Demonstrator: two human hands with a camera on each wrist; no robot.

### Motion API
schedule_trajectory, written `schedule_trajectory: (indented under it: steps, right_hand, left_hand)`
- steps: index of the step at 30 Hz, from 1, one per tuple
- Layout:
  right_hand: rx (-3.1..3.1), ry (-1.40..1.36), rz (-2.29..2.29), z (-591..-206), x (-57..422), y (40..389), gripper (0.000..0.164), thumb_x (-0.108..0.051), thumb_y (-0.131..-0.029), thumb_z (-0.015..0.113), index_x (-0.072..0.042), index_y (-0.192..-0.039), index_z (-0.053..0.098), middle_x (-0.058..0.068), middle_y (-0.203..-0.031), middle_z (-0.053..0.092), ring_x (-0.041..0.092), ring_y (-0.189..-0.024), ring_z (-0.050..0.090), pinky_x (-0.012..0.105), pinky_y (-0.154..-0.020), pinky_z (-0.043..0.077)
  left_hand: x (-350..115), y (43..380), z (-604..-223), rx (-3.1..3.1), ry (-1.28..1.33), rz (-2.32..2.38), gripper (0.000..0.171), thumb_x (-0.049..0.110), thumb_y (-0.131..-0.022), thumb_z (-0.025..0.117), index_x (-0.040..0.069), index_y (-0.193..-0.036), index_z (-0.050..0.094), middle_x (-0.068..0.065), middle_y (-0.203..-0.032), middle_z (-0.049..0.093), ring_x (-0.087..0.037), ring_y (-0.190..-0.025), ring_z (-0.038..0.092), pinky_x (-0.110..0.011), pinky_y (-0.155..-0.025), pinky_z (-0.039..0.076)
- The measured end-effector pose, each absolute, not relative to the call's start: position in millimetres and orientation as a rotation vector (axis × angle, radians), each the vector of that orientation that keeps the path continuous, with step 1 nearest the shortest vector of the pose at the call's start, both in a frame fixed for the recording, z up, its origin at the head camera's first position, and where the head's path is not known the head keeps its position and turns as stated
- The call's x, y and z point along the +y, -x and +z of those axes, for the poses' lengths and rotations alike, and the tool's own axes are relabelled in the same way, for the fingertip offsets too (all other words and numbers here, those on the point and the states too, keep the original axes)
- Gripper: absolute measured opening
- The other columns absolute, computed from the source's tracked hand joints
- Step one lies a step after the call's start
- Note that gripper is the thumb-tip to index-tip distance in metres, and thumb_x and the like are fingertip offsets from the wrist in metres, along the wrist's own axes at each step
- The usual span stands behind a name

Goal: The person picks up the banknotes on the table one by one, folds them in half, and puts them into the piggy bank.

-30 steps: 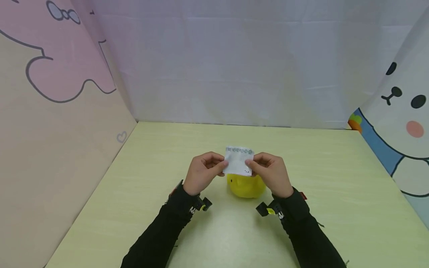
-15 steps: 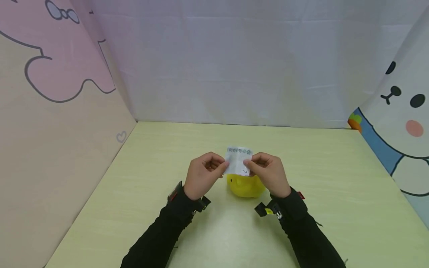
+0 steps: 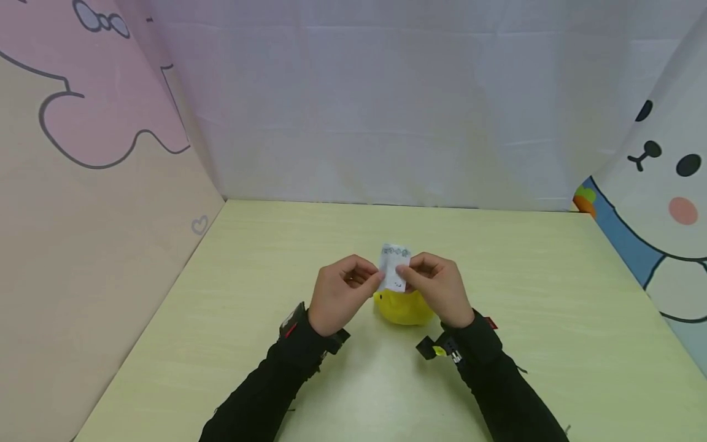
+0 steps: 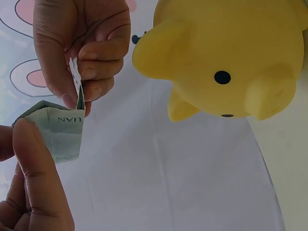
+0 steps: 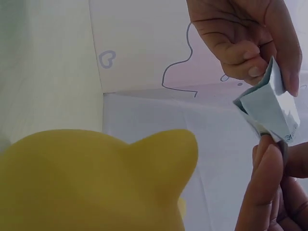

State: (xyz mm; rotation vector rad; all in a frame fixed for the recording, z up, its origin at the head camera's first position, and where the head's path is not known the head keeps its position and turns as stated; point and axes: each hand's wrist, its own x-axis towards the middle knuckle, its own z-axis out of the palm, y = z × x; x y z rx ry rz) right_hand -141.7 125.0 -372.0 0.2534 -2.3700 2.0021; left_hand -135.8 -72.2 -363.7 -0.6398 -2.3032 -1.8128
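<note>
A small folded banknote (image 3: 391, 261), pale with printed marks, is held up above the table between both hands. My left hand (image 3: 341, 294) pinches its left edge between thumb and fingers, while my right hand (image 3: 442, 290) pinches the right side. In the left wrist view the banknote (image 4: 62, 137) shows part of the letters "YUAN" and a bend along its edge. Its layers stand partly apart in the right wrist view, where the banknote (image 5: 272, 106) looks creased. Just beneath and behind the hands sits a yellow pig figure (image 3: 404, 310), its top partly hidden by the note.
The pale yellow table (image 3: 221, 319) reaches back to a white cloth wall (image 3: 386, 110). A cartoon-printed panel (image 3: 110, 215) stands at the left, another panel (image 3: 652, 184) at the right. Both wrists carry small black devices over dark sleeves (image 3: 265, 380).
The banknote has become narrower across as its left part bends or folds over. My left hand has moved slightly right and turned, and the right hand has shifted a little left.
</note>
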Motion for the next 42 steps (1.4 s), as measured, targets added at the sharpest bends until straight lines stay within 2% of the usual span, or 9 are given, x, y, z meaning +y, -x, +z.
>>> schedule_trajectory:
  steps: [19, 31, 36, 42]
  right_hand:
    - [-2.364, -0.298, 1.991, -376, 121, 141, 0.019, -0.010, -0.093, 0.067, 0.008, -0.096, 0.069, 0.023, -0.094, 0.067, 0.011, -0.068, 0.064, 0.023, -0.065, 0.057]
    - [-2.333, -0.345, 2.016, -377, 118, 140, 0.017, -0.006, -0.094, 0.064, 0.010, -0.096, 0.069, -0.002, -0.079, 0.068, 0.009, -0.064, 0.064, 0.024, -0.065, 0.058]
    - [-2.334, -0.351, 2.034, -378, 118, 140, 0.017, -0.005, -0.094, 0.063, 0.010, -0.098, 0.068, -0.005, -0.074, 0.066, 0.009, -0.062, 0.063, 0.025, -0.065, 0.058]
    - [-2.335, -0.355, 2.057, -378, 119, 140, 0.023, -0.012, -0.097, 0.061, 0.009, -0.103, 0.069, -0.006, -0.079, 0.068, 0.010, -0.066, 0.065, 0.026, -0.067, 0.059]
  left_hand:
    - [-63, 130, -363, -2.295, 0.722, -1.657, 0.005, 0.006, -0.087, 0.073, 0.003, -0.089, 0.070, -0.010, -0.080, 0.071, -0.013, -0.065, 0.063, -0.023, -0.062, 0.055]
    - [-58, 129, -369, -2.312, 0.748, -1.553, 0.007, 0.008, -0.087, 0.073, 0.003, -0.092, 0.071, -0.008, -0.084, 0.070, -0.013, -0.068, 0.064, -0.021, -0.064, 0.055]
    - [-58, 129, -371, -2.312, 0.747, -1.520, 0.008, 0.009, -0.087, 0.074, 0.003, -0.092, 0.071, -0.008, -0.084, 0.070, -0.013, -0.068, 0.064, -0.020, -0.064, 0.055]
    - [-58, 131, -372, -2.287, 0.744, -1.479, 0.008, 0.008, -0.086, 0.074, 0.003, -0.091, 0.071, -0.008, -0.081, 0.069, -0.013, -0.067, 0.064, -0.020, -0.064, 0.055]
